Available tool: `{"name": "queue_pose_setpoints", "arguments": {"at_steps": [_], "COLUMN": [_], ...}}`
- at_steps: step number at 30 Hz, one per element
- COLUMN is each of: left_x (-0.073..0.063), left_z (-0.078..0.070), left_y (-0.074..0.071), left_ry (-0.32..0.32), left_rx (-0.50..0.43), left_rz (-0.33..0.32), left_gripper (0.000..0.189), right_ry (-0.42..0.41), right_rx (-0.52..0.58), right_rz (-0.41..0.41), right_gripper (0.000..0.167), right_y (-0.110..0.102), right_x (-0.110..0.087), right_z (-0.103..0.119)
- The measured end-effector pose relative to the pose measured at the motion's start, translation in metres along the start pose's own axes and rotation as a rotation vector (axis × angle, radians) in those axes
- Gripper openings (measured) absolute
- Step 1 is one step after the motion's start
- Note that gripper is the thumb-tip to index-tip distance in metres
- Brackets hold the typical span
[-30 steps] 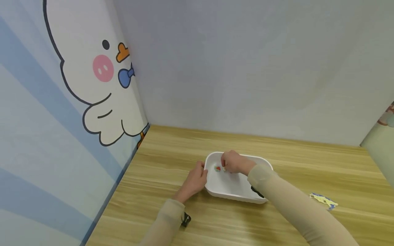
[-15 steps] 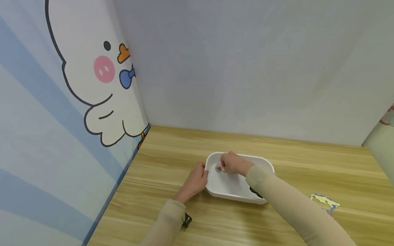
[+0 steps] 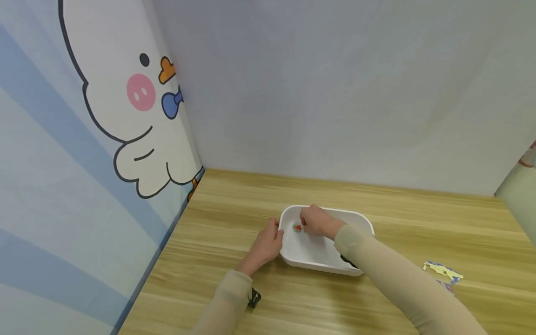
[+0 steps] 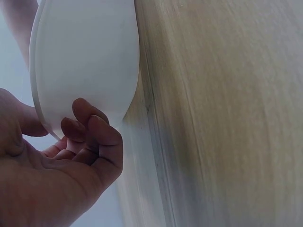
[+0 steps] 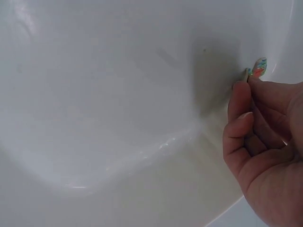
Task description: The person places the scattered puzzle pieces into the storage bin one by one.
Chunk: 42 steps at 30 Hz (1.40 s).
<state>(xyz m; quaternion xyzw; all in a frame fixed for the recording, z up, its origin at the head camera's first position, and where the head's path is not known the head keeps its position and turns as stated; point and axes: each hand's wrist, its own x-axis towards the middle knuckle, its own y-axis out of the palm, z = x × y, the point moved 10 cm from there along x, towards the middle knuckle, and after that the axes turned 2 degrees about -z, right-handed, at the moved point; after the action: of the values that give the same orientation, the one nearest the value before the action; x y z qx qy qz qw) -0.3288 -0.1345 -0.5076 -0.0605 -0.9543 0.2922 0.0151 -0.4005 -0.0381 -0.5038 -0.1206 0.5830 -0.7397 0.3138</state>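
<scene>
A white rectangular plastic basin (image 3: 311, 252) with rounded corners stands on the table. My left hand (image 3: 265, 242) grips its left rim, thumb inside and fingers curled against the outer wall in the left wrist view. Inside the basin, my right hand (image 3: 317, 221) pinches a small thin flat piece (image 5: 247, 72) between thumb and index finger, low over the floor near the far left part. Most of that piece is hidden by the fingertips. Just beyond it lies another small piece (image 5: 259, 67), glossy, red and green, on the basin's floor.
On the wooden table (image 3: 234, 195) to the right lies a ragged yellow and blue flat scrap (image 3: 444, 271), partly covered by my right sleeve (image 3: 398, 274). A grey wall stands behind the table, and a panel with a cartoon duck (image 3: 125, 97) borders its left side.
Both hands stay in almost the same places on and in the basin. The piece at my right fingertips shows less than before. The view shifts slightly.
</scene>
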Motion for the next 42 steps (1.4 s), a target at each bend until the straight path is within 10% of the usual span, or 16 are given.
{"name": "queue_pose_setpoints", "arguments": {"at_steps": [42], "left_x": [0.001], "left_z": [0.003], "left_y": [0.004], "left_ry": [-0.04], "left_rx": [0.04], "left_rz": [-0.001], "left_gripper": [0.026], "right_ry": [-0.039], "right_rx": [-0.096], "right_rz": [-0.062], "right_gripper": [0.007], "right_y": [-0.033], "right_x": [-0.027], "right_z": [-0.015]}}
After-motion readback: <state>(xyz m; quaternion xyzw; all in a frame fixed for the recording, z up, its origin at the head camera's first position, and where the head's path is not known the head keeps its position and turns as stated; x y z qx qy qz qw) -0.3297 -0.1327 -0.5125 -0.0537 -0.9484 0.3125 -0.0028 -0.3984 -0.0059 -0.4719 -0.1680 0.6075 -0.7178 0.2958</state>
